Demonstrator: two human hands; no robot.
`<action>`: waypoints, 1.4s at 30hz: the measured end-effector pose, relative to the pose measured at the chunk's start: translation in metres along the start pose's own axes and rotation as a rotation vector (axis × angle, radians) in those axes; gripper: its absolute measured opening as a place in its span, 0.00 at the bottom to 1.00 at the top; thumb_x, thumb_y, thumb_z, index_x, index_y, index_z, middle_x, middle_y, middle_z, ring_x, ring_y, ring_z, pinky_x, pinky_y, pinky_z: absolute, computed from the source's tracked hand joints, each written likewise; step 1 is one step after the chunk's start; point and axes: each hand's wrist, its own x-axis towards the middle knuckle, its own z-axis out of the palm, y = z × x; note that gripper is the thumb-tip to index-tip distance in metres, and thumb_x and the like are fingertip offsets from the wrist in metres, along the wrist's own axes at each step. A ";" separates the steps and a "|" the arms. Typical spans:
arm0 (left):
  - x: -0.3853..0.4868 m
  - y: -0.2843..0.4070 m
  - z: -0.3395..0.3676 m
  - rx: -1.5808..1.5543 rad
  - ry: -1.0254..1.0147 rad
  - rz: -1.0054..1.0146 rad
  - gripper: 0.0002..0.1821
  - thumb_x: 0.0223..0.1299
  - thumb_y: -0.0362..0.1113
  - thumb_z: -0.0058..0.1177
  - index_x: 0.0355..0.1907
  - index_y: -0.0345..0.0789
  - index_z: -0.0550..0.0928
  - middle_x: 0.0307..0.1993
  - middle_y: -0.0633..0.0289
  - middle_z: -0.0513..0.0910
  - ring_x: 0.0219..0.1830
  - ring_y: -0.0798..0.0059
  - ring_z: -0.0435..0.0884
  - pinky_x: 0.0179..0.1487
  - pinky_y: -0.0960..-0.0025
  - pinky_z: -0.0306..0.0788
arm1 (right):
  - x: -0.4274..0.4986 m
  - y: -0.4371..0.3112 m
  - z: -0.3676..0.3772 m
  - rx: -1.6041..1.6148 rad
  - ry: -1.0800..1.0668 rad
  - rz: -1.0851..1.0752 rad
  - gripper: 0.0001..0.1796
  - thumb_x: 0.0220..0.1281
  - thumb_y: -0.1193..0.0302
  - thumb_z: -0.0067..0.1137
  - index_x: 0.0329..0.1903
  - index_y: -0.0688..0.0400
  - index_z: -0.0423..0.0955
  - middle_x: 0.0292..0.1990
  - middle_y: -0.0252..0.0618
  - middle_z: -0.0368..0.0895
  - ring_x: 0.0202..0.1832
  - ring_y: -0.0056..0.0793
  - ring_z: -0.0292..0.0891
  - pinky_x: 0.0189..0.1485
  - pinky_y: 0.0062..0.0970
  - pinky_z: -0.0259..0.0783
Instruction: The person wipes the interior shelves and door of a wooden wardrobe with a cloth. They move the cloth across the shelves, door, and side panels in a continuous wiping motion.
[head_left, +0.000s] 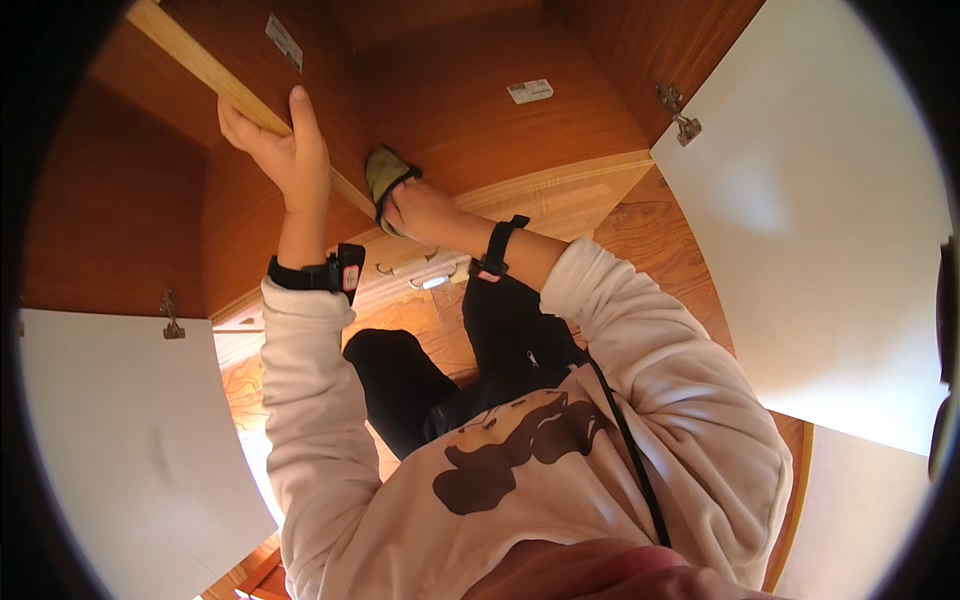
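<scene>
My left hand (281, 157) grips the pale front edge of a wooden cabinet's upright divider (202, 60), thumb on one side and fingers on the other. Lower down, my right hand (427, 210) holds a green cloth (386, 172) with black edging. The cloth rests where the divider meets the cabinet's bottom panel (480, 135). Part of it is hidden under my fingers. Both wrists wear black straps.
White cabinet doors stand swung out at left (135, 420) and right (817, 225), on metal hinges (679, 116). Below the compartment are drawer fronts with metal handles (435, 279). A printed label (530, 91) sticks to the bottom panel. Wood-patterned floor (660, 232) lies beneath.
</scene>
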 end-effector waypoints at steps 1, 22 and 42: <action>0.000 0.001 0.000 0.017 -0.008 -0.016 0.40 0.60 0.33 0.57 0.70 0.24 0.53 0.67 0.38 0.54 0.68 0.49 0.56 0.72 0.54 0.49 | -0.009 0.008 0.003 -0.196 0.022 -0.060 0.23 0.67 0.61 0.47 0.56 0.63 0.74 0.62 0.57 0.68 0.60 0.53 0.68 0.61 0.45 0.66; 0.003 -0.006 0.001 0.017 0.039 0.124 0.34 0.58 0.30 0.56 0.66 0.22 0.61 0.57 0.37 0.66 0.61 0.46 0.63 0.68 0.53 0.53 | -0.044 0.039 0.026 -0.523 0.469 -0.386 0.24 0.56 0.68 0.56 0.59 0.49 0.75 0.62 0.43 0.68 0.64 0.44 0.64 0.67 0.43 0.61; 0.001 0.011 0.001 0.053 0.028 -0.008 0.34 0.61 0.30 0.55 0.68 0.23 0.59 0.60 0.42 0.64 0.61 0.54 0.64 0.67 0.60 0.57 | -0.065 0.210 -0.150 -0.423 0.452 0.768 0.49 0.57 0.31 0.45 0.73 0.46 0.53 0.71 0.58 0.45 0.74 0.65 0.37 0.75 0.52 0.33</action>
